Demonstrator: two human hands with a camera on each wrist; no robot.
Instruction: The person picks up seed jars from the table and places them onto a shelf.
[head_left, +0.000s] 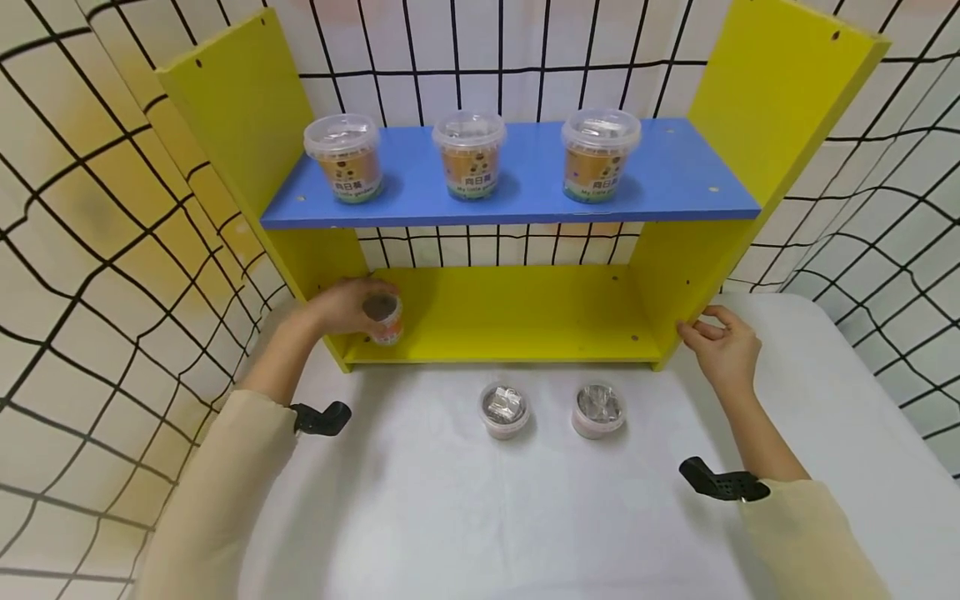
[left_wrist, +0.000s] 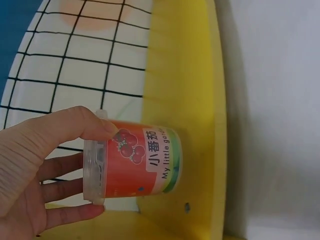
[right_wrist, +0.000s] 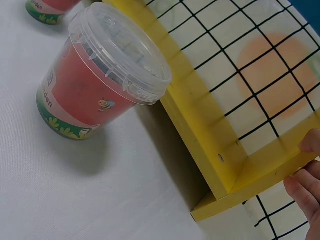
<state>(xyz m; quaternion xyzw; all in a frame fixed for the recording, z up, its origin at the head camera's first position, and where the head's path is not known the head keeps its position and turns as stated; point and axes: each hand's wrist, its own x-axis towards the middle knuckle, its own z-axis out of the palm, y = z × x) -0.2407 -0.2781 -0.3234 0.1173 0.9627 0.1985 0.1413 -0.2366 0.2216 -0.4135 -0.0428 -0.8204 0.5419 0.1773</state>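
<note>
My left hand [head_left: 348, 307] grips a lidded plastic cup [head_left: 387, 329] at the left end of the shelf unit's yellow bottom board [head_left: 495, 317]. In the left wrist view this cup [left_wrist: 135, 172] has a red label with tomatoes and a green base band. The thumb lies across the label near the lid, with the other fingers on the lid side. At the right, my right hand [head_left: 727, 354] pinches the front edge of the yellow side panel [head_left: 720, 242]. The right wrist view shows the thumb and fingers of this hand [right_wrist: 307, 192] on either side of that edge.
Three orange-labelled cups, left [head_left: 348, 162], middle [head_left: 470, 158] and right [head_left: 600, 158], stand on the blue upper board [head_left: 675, 183]. Two more lidded cups, left [head_left: 505, 412] and right [head_left: 598, 410], stand on the white table [head_left: 480, 517] before the unit. Black wire grid [head_left: 105, 250] surrounds the area.
</note>
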